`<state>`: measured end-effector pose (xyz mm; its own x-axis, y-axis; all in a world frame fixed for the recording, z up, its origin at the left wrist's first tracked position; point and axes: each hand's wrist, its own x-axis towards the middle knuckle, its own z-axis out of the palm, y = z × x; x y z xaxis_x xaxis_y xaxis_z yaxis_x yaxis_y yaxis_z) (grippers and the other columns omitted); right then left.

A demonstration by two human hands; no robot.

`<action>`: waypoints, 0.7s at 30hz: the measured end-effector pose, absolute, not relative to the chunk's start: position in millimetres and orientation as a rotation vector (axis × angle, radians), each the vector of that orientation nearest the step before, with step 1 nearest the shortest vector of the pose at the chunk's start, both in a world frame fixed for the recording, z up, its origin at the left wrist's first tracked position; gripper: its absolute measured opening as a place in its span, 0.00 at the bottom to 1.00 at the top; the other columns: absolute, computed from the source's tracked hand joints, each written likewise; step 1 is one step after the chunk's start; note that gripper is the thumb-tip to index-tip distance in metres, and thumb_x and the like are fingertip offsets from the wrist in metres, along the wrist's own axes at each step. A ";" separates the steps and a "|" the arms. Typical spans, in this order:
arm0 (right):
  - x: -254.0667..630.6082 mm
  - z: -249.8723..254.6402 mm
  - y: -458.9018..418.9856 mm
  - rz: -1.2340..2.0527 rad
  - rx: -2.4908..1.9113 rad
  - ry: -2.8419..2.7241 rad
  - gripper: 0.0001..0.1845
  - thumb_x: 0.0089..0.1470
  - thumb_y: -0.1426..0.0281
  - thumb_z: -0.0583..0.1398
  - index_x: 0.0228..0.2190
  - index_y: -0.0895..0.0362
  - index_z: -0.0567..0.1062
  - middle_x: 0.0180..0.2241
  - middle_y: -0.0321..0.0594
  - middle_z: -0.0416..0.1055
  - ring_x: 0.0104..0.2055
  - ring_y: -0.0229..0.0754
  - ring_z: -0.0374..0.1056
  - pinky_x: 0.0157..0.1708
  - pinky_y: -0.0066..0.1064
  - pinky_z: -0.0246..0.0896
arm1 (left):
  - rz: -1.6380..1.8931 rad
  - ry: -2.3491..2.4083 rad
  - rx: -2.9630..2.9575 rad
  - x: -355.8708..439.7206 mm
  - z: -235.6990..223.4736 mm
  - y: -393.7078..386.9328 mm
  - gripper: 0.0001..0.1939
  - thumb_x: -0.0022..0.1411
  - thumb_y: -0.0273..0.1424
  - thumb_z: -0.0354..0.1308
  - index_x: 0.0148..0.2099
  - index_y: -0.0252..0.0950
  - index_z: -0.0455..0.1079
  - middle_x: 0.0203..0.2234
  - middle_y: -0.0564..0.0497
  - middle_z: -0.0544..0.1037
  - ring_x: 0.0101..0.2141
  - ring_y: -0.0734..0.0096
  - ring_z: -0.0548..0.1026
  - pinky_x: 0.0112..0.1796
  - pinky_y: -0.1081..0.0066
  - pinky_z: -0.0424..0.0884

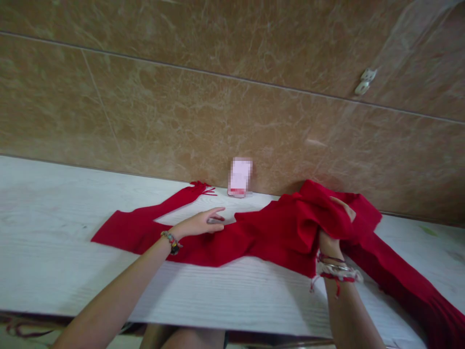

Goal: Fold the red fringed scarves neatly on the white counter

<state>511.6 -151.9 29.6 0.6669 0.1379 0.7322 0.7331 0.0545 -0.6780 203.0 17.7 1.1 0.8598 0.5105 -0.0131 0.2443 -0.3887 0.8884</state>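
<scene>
A long red scarf (pixel 254 237) lies across the white table (pixel 54 232), its fringed end near the wall at the left and its other end trailing off the right front edge. My left hand (pixel 199 224) rests flat on the scarf near its middle, fingers stretched out. My right hand (pixel 336 228) is closed on a bunched-up fold of the scarf and lifts it a little off the table. A beaded bracelet sits on my left wrist, and several bangles with red thread on my right.
A small blurred card-like object (pixel 240 177) leans against the brown marble-tiled wall (pixel 218 97) behind the scarf. A white wall fitting (pixel 365 81) is mounted at upper right. My knees show below the table's front edge.
</scene>
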 end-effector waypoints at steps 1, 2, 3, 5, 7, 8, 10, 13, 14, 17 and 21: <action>507.2 31.6 -152.7 -0.591 -1.446 -0.781 0.12 0.48 0.66 0.51 0.32 0.57 0.70 0.35 0.42 0.62 0.44 0.47 0.57 0.46 0.43 0.51 | 0.275 0.511 1.997 205.4 0.3 12.0 0.35 0.47 0.37 0.58 0.57 0.37 0.55 0.44 0.44 0.72 0.42 0.65 0.71 0.40 0.68 0.66; 500.6 33.8 -152.0 -0.638 -1.424 -0.820 0.12 0.48 0.65 0.51 0.33 0.56 0.71 0.36 0.41 0.62 0.44 0.46 0.58 0.47 0.43 0.51 | 0.259 0.478 2.030 208.1 0.3 6.5 0.35 0.46 0.36 0.59 0.57 0.37 0.56 0.42 0.46 0.73 0.41 0.65 0.71 0.40 0.68 0.66; 493.2 35.9 -150.2 -0.648 -1.417 -0.899 0.12 0.48 0.65 0.51 0.32 0.55 0.72 0.36 0.41 0.62 0.43 0.45 0.58 0.47 0.43 0.51 | 0.259 0.461 2.084 210.6 1.2 2.1 0.33 0.45 0.35 0.60 0.55 0.38 0.58 0.41 0.48 0.74 0.41 0.66 0.71 0.41 0.68 0.66; 480.7 39.2 -144.8 -0.571 -1.455 -1.108 0.11 0.48 0.67 0.51 0.31 0.53 0.73 0.37 0.40 0.63 0.43 0.44 0.60 0.45 0.41 0.54 | 0.311 0.483 2.225 212.9 5.6 -1.1 0.27 0.45 0.32 0.59 0.51 0.39 0.64 0.38 0.50 0.76 0.39 0.65 0.72 0.41 0.68 0.66; 475.8 39.8 -139.8 -0.486 -1.505 -1.226 0.12 0.48 0.69 0.51 0.29 0.52 0.74 0.37 0.40 0.64 0.43 0.43 0.60 0.44 0.40 0.56 | 0.511 0.621 2.371 208.3 12.8 6.1 0.20 0.47 0.29 0.56 0.45 0.39 0.68 0.37 0.51 0.76 0.39 0.64 0.72 0.42 0.67 0.65; 476.4 39.0 -138.1 -0.467 -1.516 -1.237 0.13 0.48 0.71 0.50 0.28 0.52 0.74 0.37 0.40 0.65 0.42 0.43 0.61 0.44 0.40 0.56 | 0.679 0.740 2.425 202.7 16.9 13.5 0.18 0.47 0.27 0.55 0.43 0.38 0.69 0.37 0.50 0.75 0.39 0.64 0.71 0.43 0.66 0.65; 480.7 36.6 -136.4 -0.466 -1.513 -1.190 0.15 0.45 0.74 0.48 0.24 0.54 0.74 0.35 0.40 0.66 0.41 0.42 0.62 0.43 0.40 0.57 | 1.081 1.046 2.441 186.3 24.5 32.9 0.17 0.48 0.25 0.51 0.42 0.37 0.69 0.37 0.48 0.74 0.40 0.61 0.70 0.44 0.64 0.63; 483.0 34.7 -135.4 -0.467 -1.484 -1.136 0.15 0.43 0.76 0.48 0.19 0.55 0.72 0.34 0.40 0.66 0.38 0.42 0.63 0.39 0.39 0.60 | 1.406 1.375 2.348 159.5 30.4 59.7 0.17 0.47 0.24 0.49 0.41 0.36 0.68 0.30 0.46 0.72 0.36 0.58 0.70 0.42 0.60 0.64; 480.4 34.9 -134.8 -0.471 -1.476 -1.154 0.14 0.44 0.76 0.48 0.19 0.55 0.72 0.34 0.41 0.66 0.38 0.42 0.63 0.38 0.38 0.60 | 1.371 1.360 2.349 153.4 30.7 64.7 0.16 0.46 0.25 0.49 0.41 0.36 0.67 0.28 0.48 0.72 0.34 0.59 0.70 0.40 0.61 0.64; 461.6 34.1 -131.3 -0.486 -1.488 -1.362 0.13 0.48 0.73 0.49 0.27 0.54 0.73 0.36 0.42 0.65 0.40 0.43 0.63 0.41 0.40 0.60 | 1.160 1.112 2.312 147.6 29.6 65.9 0.19 0.48 0.32 0.51 0.45 0.37 0.64 0.21 0.54 0.68 0.27 0.67 0.70 0.34 0.67 0.66; 427.7 18.6 -125.2 -0.416 -1.637 -1.859 0.18 0.47 0.67 0.55 0.43 0.54 0.69 0.48 0.47 0.60 0.52 0.50 0.54 0.49 0.49 0.51 | 1.236 1.099 2.090 156.0 29.5 55.8 0.20 0.57 0.40 0.41 0.46 0.35 0.63 0.14 0.59 0.63 0.20 0.72 0.67 0.29 0.72 0.66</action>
<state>427.7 -125.2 18.6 -0.0402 0.7748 0.6309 0.9697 0.1824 -0.1623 156.0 55.8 29.5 0.2727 0.8234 0.4976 0.3982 -0.5674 0.7207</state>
